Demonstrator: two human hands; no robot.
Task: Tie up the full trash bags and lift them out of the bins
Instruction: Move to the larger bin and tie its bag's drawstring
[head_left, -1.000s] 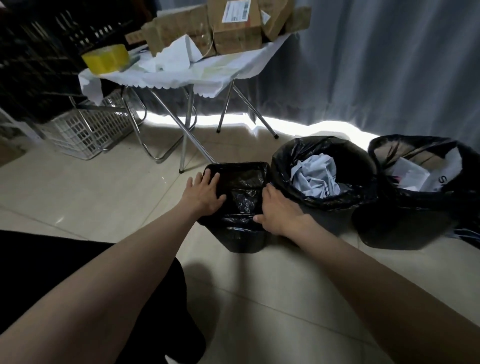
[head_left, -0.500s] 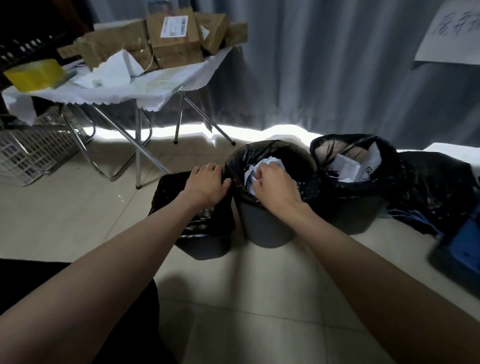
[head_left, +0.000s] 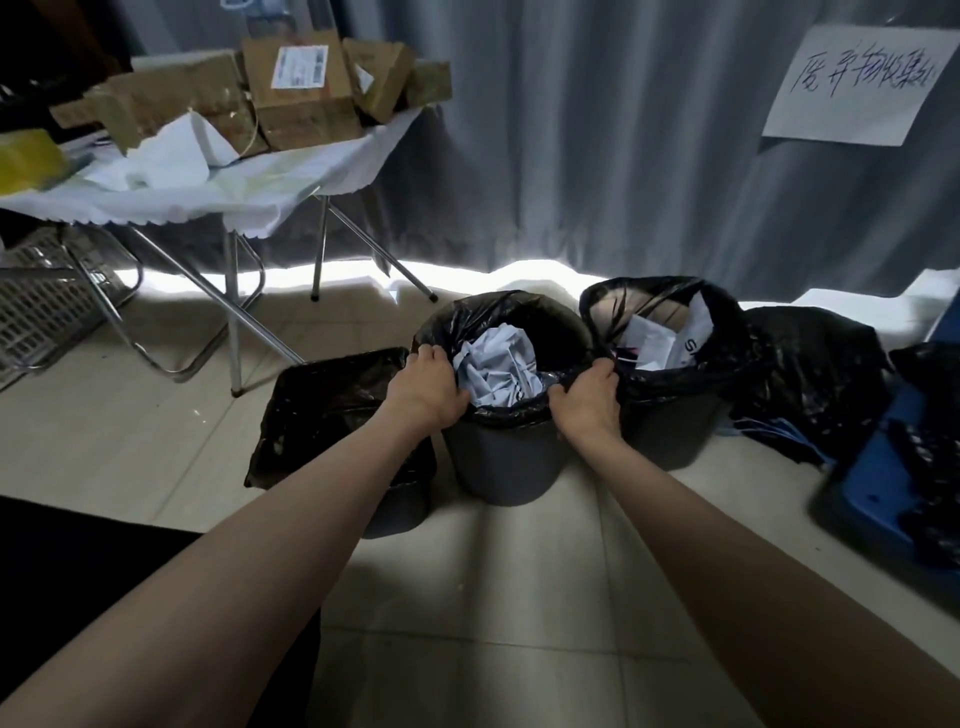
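On the far left I see a square bin (head_left: 337, 431), bagged. My left hand (head_left: 428, 389) curls over the middle bag (head_left: 511, 317) at its left rim; my right hand (head_left: 589, 402) grips the right rim. Crumpled paper (head_left: 498, 364) fills it. Another full bin (head_left: 670, 364) stands right.

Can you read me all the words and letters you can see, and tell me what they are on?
"S": one dark letter on the white packet in the right-hand bin.
Paper sign on the curtain: handwritten Chinese characters, too scrawled to read surely.
Shipping label on the cardboard box: print too small and blurred to read.
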